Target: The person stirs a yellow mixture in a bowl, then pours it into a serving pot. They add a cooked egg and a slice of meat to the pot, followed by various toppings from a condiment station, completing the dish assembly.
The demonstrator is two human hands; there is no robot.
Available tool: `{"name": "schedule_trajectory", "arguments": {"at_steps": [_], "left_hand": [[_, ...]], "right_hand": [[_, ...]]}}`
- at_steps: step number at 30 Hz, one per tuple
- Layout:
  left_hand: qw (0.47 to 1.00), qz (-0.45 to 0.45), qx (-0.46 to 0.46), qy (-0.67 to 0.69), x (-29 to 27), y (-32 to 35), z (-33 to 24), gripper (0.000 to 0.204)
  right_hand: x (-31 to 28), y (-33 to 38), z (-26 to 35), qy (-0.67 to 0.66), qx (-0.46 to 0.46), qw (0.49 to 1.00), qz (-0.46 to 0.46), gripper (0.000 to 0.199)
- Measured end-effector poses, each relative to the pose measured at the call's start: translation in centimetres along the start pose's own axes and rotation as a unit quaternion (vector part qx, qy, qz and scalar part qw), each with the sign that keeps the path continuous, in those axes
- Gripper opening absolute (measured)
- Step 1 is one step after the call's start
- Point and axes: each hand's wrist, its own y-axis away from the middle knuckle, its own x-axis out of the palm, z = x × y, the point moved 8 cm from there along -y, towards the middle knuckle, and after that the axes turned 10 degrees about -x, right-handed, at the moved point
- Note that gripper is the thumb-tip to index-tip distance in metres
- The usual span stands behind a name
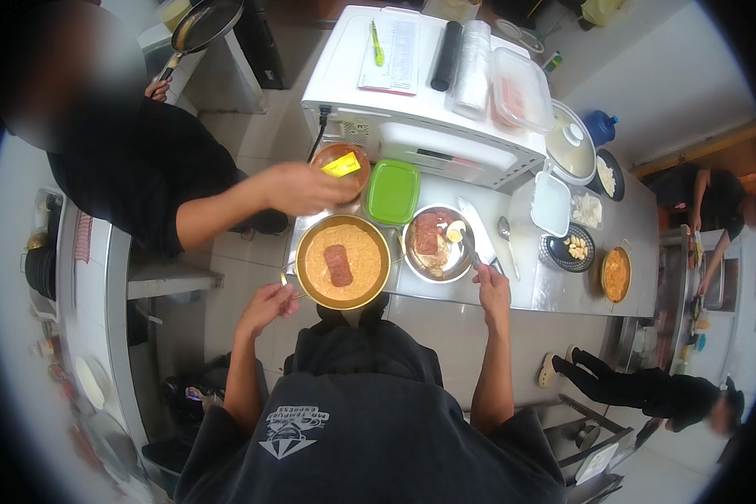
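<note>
A gold pot (384,281) of orange soup, with a browned rectangular slab of meat (338,265) in it, stands at the table's front edge. At its left side my left hand (269,306) is closed, fingertips pinched around something small and pale beside the pot's handle. To the right is a round steel bowl (410,262) holding another meat slab (426,233) and a pale round piece (455,231), seemingly egg. My right hand (492,290) grips a slim metal utensil (469,244), its tip at that piece; whether tongs or a spoon is unclear.
Another person's hand (307,188) reaches from the left beside a brown bowl (321,155) with a yellow packet (341,164). A green-lidded container (392,191), knife (470,220), spoon (509,244) and black basket (581,262) lie around. A white appliance (428,109) stands behind.
</note>
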Motion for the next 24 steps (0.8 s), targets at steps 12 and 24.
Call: {"name": "schedule_trajectory", "arguments": {"at_steps": [12, 24], "left_hand": [[0.999, -0.005, 0.041, 0.009, -0.3, -0.3, -0.7, 0.042], [0.998, -0.017, 0.048, 0.023, -0.1, -0.3, -0.5, 0.042]], "right_hand": [[4.0, 5.5, 6.7, -0.004, -0.009, 0.985, 0.169, 0.039], [12.4, 7.0, 16.8, 0.187, -0.292, 0.921, 0.178, 0.023]]}}
